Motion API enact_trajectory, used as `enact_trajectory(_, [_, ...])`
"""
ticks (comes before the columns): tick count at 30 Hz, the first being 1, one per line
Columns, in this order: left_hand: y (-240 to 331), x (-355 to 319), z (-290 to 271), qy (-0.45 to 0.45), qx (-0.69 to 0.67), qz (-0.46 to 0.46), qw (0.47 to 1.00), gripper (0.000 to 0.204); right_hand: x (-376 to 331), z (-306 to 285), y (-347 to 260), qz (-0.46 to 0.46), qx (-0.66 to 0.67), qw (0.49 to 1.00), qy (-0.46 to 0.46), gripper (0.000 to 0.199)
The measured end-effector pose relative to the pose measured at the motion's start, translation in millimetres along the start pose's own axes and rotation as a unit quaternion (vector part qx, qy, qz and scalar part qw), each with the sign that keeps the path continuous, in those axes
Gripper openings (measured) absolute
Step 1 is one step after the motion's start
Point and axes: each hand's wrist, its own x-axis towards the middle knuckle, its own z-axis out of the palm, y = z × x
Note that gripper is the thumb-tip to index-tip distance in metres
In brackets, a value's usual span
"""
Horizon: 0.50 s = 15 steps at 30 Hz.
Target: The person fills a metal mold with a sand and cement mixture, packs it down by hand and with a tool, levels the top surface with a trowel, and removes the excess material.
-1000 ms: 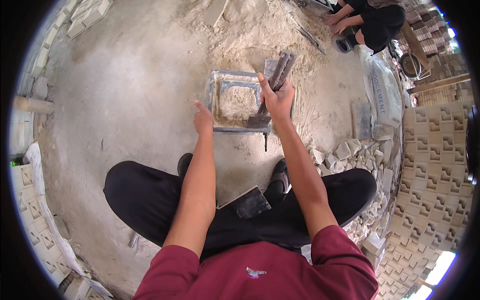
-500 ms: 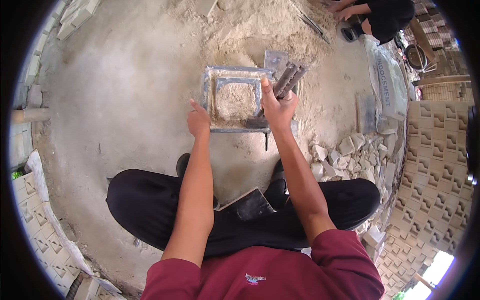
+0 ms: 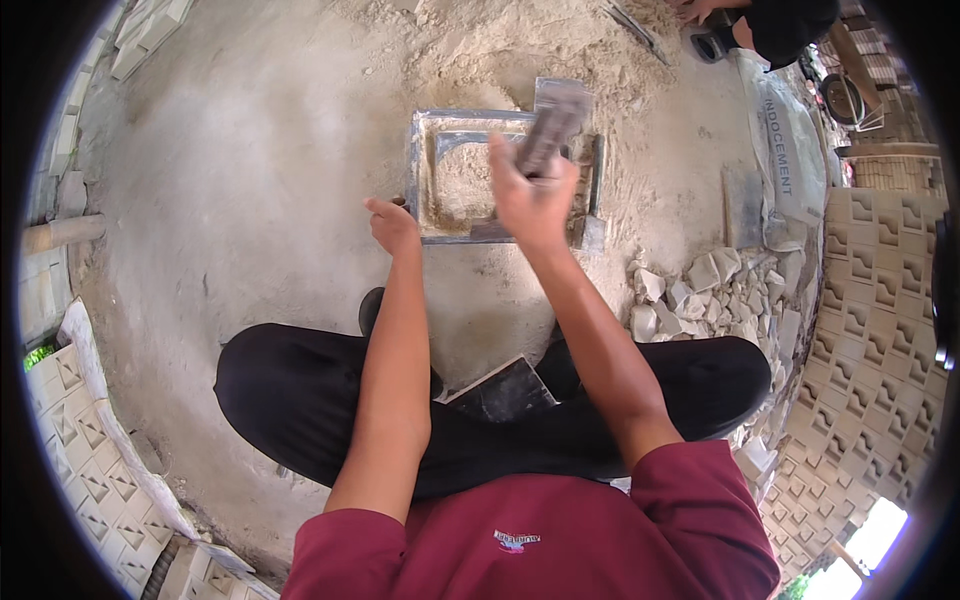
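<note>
A rectangular metal mould frame lies on the ground in front of me, with a smaller inner frame inside it. Pale sandy powder fills the inner frame. My left hand is curled at the mould's left edge, one finger sticking out; the rest of its fingers are mostly hidden. Over the mould's right part, my right hand grips a dark, thick bar-shaped metal tool, blurred by motion. Its lower end is partly hidden behind the hand.
Loose sandy material spreads beyond the mould. Broken pale chunks lie to the right, near a dark flat plate and a plastic sack. A dark tile sits between my feet. Another person's hand shows at the far right.
My right hand has shifted slightly left, and the bar tool has swung further upright in the picture. The left hand stays at the mould's edge. The whole view has shifted slightly.
</note>
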Motion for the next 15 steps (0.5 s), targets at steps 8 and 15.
enact_trajectory(8, [2, 0, 5, 0.001, -0.023, -0.035, 0.999, 0.077, 24, 11, -7, 0.012, 0.002, 1.000, -0.006, 0.035])
enact_trajectory(15, [35, -33, -4, -0.044, 0.194, 0.061, 0.978, 0.076, 34, -24, -4, 0.015, 0.048, 0.998, 0.048, 0.030])
